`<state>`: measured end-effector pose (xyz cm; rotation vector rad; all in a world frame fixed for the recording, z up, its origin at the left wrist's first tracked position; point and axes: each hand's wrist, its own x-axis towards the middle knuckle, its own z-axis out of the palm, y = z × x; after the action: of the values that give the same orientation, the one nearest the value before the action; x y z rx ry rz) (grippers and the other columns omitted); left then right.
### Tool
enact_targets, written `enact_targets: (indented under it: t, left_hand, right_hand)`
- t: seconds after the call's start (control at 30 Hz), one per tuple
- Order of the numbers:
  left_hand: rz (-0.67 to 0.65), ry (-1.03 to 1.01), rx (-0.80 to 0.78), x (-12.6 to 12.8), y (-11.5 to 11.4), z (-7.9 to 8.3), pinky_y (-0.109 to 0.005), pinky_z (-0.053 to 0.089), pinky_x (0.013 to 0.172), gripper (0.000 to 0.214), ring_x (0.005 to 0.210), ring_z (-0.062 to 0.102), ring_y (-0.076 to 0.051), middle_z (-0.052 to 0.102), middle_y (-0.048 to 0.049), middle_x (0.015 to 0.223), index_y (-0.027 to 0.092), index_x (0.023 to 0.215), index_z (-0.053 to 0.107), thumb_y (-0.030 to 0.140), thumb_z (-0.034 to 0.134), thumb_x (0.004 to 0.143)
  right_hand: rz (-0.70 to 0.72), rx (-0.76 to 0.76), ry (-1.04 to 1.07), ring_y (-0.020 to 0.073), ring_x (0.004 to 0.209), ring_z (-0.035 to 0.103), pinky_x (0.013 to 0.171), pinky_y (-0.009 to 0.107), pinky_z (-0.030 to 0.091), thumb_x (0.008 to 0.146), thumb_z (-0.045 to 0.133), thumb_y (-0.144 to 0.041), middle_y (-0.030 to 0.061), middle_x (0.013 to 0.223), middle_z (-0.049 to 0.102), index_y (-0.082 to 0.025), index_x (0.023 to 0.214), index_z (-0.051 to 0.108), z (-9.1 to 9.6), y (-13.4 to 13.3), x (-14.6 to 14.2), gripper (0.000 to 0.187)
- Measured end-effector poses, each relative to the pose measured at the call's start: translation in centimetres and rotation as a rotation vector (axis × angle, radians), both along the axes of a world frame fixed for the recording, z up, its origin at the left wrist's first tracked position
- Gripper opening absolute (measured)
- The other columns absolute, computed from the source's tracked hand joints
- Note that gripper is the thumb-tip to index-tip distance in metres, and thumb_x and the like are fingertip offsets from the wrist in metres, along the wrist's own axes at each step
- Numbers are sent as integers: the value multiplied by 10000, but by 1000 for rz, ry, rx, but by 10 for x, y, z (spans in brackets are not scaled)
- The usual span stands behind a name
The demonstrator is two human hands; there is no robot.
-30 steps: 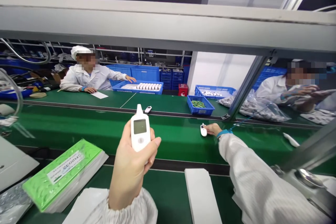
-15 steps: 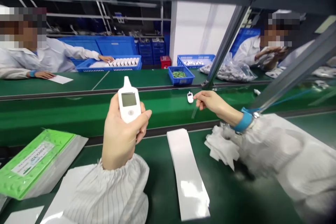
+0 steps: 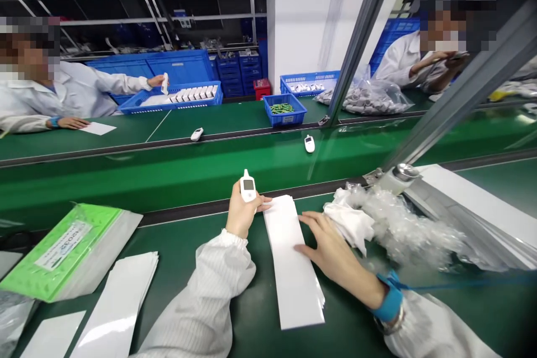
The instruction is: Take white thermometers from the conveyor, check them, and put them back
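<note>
My left hand [image 3: 240, 213] is closed round a small white thermometer-like device [image 3: 248, 186] with a grey screen, held upright over the near table edge. My right hand [image 3: 329, 245], fingers stretched out, rests flat on the right side of a stack of long white paper strips [image 3: 291, 271] lying on the green table. A blue wrist strap [image 3: 388, 302] sits on my right wrist. Another white device [image 3: 309, 144] lies on the green conveyor belt beyond, and a third white device [image 3: 196, 134] lies farther left on the belt.
A green-topped packet [image 3: 62, 249] and more white strips [image 3: 115, 305] lie at left. Crumpled white cloth [image 3: 350, 221] and clear plastic bags [image 3: 403, 232] lie at right. Two people in white coats sit across the belt, with blue bins [image 3: 282, 111] between them. A slanted metal frame post [image 3: 457, 106] rises at right.
My right hand drew back from the device on the belt and came down flat on the paper strips. My left hand lowered the held device toward the table. The view tilted downward.
</note>
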<state>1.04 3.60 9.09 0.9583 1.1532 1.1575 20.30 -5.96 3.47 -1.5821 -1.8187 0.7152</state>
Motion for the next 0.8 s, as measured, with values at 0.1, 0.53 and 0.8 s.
enact_targets:
  t: [0.1,0.53,0.8]
  left_hand:
    - [10,-16,-27,2,0,-11,-323,619,714,559,775,745,-213,545,70,711,189,1166,410,60,685,697]
    - [6,-6,39,21,-4,-56,-380,556,839,679,856,736,-238,656,15,801,189,1296,370,125,711,713]
    - [-1,20,57,20,-5,-56,-378,544,859,662,875,739,-239,655,17,805,189,1309,358,133,691,740]
  right_hand:
    - [49,0,5,334,1235,499,1021,534,440,776,723,-200,75,1288,597,-291,1204,621,-4,-7,-3,450]
    - [-128,18,174,203,821,618,790,348,512,849,648,-280,53,902,648,-221,919,738,-23,67,-9,128]
    - [-189,11,242,213,755,598,705,342,483,849,648,-361,50,791,613,-233,850,771,-24,64,-14,177]
